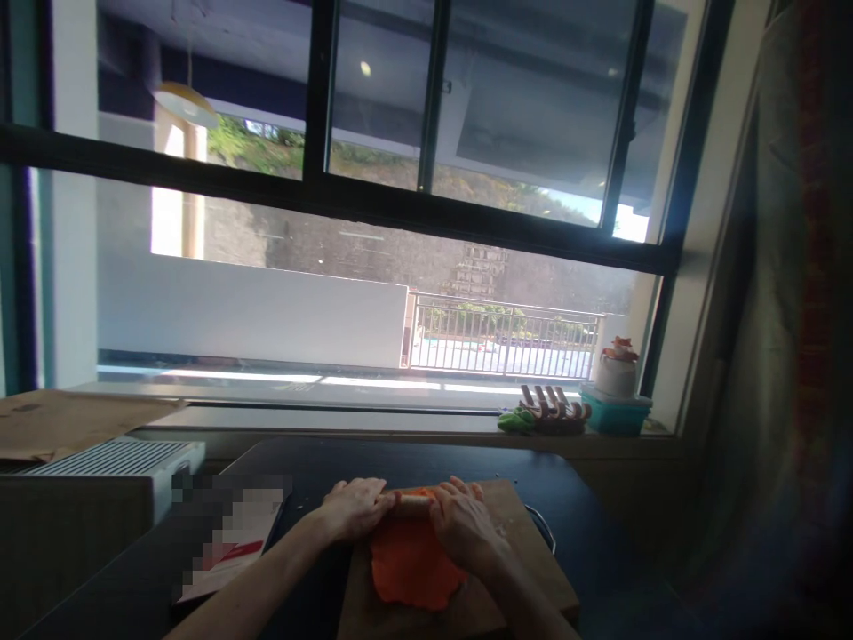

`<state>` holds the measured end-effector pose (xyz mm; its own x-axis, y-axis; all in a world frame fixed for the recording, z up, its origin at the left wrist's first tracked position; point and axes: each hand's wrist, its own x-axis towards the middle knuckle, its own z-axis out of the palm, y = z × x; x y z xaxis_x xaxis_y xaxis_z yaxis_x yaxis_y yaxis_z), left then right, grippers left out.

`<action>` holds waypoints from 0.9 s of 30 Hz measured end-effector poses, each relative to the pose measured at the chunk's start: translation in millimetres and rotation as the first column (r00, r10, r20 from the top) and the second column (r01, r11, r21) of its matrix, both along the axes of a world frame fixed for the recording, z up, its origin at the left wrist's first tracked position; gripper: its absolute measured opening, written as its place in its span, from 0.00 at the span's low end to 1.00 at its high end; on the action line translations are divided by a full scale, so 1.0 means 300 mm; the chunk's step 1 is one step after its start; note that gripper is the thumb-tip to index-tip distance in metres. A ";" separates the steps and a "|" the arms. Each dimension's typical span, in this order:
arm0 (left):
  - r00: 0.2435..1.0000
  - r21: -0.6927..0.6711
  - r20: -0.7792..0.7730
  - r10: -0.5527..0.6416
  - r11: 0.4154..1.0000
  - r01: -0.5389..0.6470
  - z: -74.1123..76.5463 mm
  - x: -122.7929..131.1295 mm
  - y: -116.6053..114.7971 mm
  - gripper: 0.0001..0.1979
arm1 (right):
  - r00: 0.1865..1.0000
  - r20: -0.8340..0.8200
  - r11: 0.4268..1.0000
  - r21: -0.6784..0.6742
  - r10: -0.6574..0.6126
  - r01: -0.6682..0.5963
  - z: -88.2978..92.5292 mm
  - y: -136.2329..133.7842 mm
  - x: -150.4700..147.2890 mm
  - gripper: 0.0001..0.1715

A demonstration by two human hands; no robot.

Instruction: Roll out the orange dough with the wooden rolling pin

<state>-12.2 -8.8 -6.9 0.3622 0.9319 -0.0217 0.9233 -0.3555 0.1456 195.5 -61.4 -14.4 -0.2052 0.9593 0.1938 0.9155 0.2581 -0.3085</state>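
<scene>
An orange sheet of dough (411, 564) lies flattened, with an uneven edge, on a wooden board (533, 582). Across its far part sits a light wooden rolling pin (413, 507), visible only between my two hands. My left hand (358, 508) is closed over the pin's left end. Over the right end, my right hand (467, 523) is closed in the same way, its wrist above the board. A little more orange dough shows beyond the pin. Both ends of the pin are hidden by my hands.
The board rests on a dark table (313, 462). A flat, partly blurred packet (243, 542) lies left of my left arm. A curved metal handle (543, 529) shows by the board's right edge. On the windowsill stand a teal box (617, 411) and a brown slatted rack (553, 411).
</scene>
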 end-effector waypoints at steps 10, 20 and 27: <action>0.999 0.101 -0.039 0.003 0.995 0.001 0.019 0.029 -0.006 0.30 | 0.987 0.149 0.996 -0.064 -0.059 0.070 0.022 0.148 -0.047 0.32; 1.000 0.158 -0.001 0.012 0.987 -0.011 -0.001 0.021 -0.026 0.30 | 0.981 0.154 0.993 0.042 -0.120 0.114 0.001 0.108 -0.062 0.30; 1.000 0.147 0.012 -0.016 0.989 0.014 -0.011 0.013 -0.024 0.31 | 0.982 0.129 0.988 0.081 -0.140 0.130 -0.011 0.090 -0.058 0.29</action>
<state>-8.3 -15.9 -10.3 0.3759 0.9189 0.1196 0.9158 -0.3880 0.1033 178.0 -34.3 -17.8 -0.1035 0.9646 0.2424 0.9752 0.1463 -0.1660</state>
